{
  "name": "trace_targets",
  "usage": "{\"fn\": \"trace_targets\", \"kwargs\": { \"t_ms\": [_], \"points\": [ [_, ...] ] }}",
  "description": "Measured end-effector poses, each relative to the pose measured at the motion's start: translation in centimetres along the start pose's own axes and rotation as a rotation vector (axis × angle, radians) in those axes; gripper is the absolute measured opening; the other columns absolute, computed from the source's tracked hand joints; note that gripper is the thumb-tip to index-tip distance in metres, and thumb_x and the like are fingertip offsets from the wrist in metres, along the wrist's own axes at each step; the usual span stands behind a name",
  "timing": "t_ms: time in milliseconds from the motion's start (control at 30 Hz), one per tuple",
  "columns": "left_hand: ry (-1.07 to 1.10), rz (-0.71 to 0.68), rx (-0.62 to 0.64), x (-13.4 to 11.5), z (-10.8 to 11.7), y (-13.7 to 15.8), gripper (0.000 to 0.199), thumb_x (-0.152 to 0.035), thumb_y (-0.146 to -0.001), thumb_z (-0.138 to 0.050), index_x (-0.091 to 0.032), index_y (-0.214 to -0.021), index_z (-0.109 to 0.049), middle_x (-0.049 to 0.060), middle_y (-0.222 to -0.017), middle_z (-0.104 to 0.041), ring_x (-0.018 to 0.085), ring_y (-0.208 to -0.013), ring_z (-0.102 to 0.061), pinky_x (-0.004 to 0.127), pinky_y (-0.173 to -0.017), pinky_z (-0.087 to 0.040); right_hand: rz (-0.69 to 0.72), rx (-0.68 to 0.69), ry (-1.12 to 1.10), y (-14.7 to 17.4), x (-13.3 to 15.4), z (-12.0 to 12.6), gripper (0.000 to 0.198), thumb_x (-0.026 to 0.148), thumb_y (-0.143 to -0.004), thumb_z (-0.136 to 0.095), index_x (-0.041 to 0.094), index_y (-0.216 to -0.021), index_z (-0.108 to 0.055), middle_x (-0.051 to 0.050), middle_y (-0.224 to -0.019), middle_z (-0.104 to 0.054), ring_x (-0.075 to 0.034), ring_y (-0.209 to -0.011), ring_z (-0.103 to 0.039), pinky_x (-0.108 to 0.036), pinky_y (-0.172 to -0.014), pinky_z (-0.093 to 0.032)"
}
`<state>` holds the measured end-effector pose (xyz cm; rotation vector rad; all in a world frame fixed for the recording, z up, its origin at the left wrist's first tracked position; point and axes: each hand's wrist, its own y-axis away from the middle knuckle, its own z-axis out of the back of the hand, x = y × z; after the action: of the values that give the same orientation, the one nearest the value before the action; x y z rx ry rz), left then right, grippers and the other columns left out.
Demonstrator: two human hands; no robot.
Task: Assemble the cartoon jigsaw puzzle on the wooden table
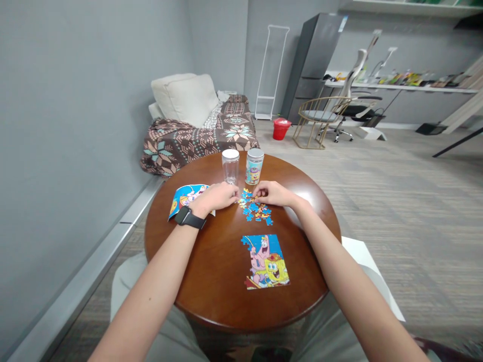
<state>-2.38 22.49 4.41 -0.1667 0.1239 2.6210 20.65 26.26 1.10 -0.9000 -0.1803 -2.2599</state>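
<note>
A pile of loose jigsaw puzzle pieces, mostly blue with yellow and red, lies on the round brown table. At the pile's left edge is my left hand, fingers curled together; whatever they hold is hidden. My right hand reaches the pile's upper right side, thumb and fingers bent inward over the pieces, and I cannot make out what is between them. Closer to me lies a partly joined puzzle with pink and yellow cartoon figures and a jagged left edge. A curled picture sheet sits partly under my left hand and wrist.
Behind the pile stand a clear jar with a white lid and a printed tin with a silver lid. A covered sofa is beyond the table. Farther back are a red bin and a wire-framed chair.
</note>
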Motion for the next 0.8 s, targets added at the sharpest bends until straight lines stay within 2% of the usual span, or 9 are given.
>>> {"fn": "trace_targets", "kwargs": {
  "t_ms": [133,267,367,533,667,800],
  "points": [
    [0.011,-0.047,-0.002,0.15,-0.26,-0.17,0.02,-0.035,-0.087,-0.051,-0.024,-0.094,-0.067,0.003,-0.091,-0.072,0.019,-0.081,-0.066,0.025,-0.064,-0.042,0.005,-0.016,0.037,-0.14,-0.22,0.05,0.018,0.012,-0.072,-0.056,0.013,-0.083,-0.07,-0.002,-0.074,-0.065,-0.01,-0.063,-0.055,-0.022,-0.063,-0.044],
    [0.022,-0.087,0.009,0.25,-0.43,-0.32,0.02,-0.035,-0.086,-0.052,-0.024,-0.093,-0.067,0.003,-0.09,-0.071,0.019,-0.08,-0.065,0.025,-0.064,-0.041,0.014,-0.038,0.058,-0.19,-0.42,0.03,0.018,0.01,-0.073,-0.055,0.014,-0.082,-0.07,-0.003,-0.076,-0.067,-0.011,-0.065,-0.056,-0.022,-0.065,-0.045],
    [0.021,-0.089,0.012,0.23,-0.45,-0.31,0.022,-0.039,-0.086,-0.052,-0.024,-0.09,-0.067,0.003,-0.086,-0.071,0.019,-0.076,-0.065,0.026,-0.062,-0.04,0.038,-0.027,0.056,-0.19,-0.37,-0.13,0.012,0.018,-0.075,-0.062,0.014,-0.083,-0.07,-0.003,-0.079,-0.067,-0.011,-0.067,-0.057,-0.022,-0.066,-0.044],
    [0.009,-0.065,0.038,0.08,-0.38,-0.26,0.023,-0.038,-0.087,-0.048,-0.023,-0.087,-0.066,0.004,-0.082,-0.07,0.019,-0.074,-0.064,0.026,-0.063,-0.04,0.049,-0.008,0.055,-0.27,-0.11,-0.46,0.017,0.031,-0.073,-0.069,0.015,-0.081,-0.069,-0.002,-0.077,-0.065,-0.011,-0.067,-0.055,-0.022,-0.065,-0.043],
    [0.008,-0.086,0.025,-0.18,-0.43,-0.25,0.023,-0.036,-0.088,-0.047,-0.024,-0.099,-0.064,0.004,-0.089,-0.071,0.02,-0.08,-0.065,0.026,-0.065,-0.041,0.038,-0.006,0.071,-0.22,0.15,-0.41,0.01,0.018,-0.073,-0.064,0.014,-0.081,-0.069,-0.002,-0.075,-0.064,-0.011,-0.065,-0.054,-0.022,-0.064,-0.043],
    [0.0,-0.077,0.045,-0.65,-0.54,-0.22,0.022,-0.035,-0.088,-0.048,-0.025,-0.1,-0.063,0.003,-0.09,-0.071,0.02,-0.083,-0.066,0.026,-0.067,-0.043,0.057,-0.034,0.096,-0.13,0.29,-0.27,0.023,0.003,-0.069,-0.051,0.015,-0.078,-0.068,-0.002,-0.077,-0.064,-0.011,-0.066,-0.054,-0.022,-0.065,-0.043]
  ]
}}
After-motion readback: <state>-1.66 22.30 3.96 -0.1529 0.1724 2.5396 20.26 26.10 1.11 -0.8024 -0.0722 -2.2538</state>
